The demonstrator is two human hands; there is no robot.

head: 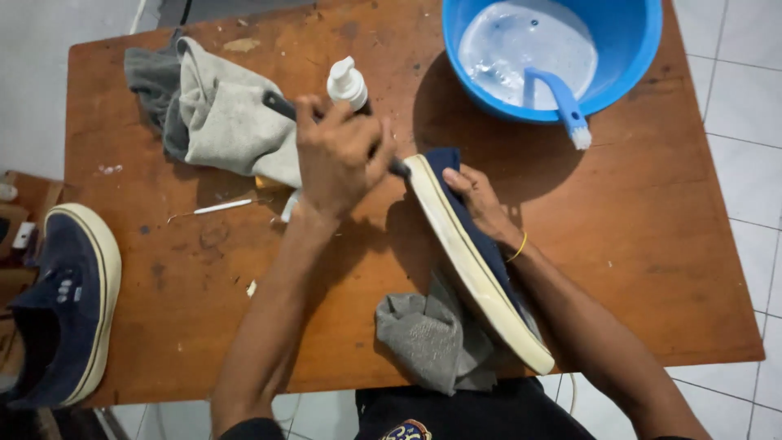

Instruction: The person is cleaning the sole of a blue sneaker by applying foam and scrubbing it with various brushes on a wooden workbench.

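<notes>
My left hand (338, 155) was closed around the dark handle of a small brush (281, 104), its working end pressed against the toe end of the pale rubber sole of the navy shoe (476, 261). My right hand (481, 200) gripped that shoe by its upper, fingers wrapped over the fabric, holding it tipped on its side with the heel end resting on a crumpled grey cloth (436, 338) at the near edge of the counter (652, 244).

Just behind my left hand stood a white pump bottle (348, 81), and beside it lay a heap of grey towel (216, 114). A blue basin (562, 49) with cloudy, soapy water sat at the far right of the counter, a blue scrubbing brush (562, 102) leaning inside it.

Judging by the sole, the work seemed only partly done: the sidewall looked yellowish and dull along most of its length, so much scrubbing appeared left. The second navy shoe (69, 305) sat off the counter's left edge, well apart, and I could not tell whether it had been cleaned.
</notes>
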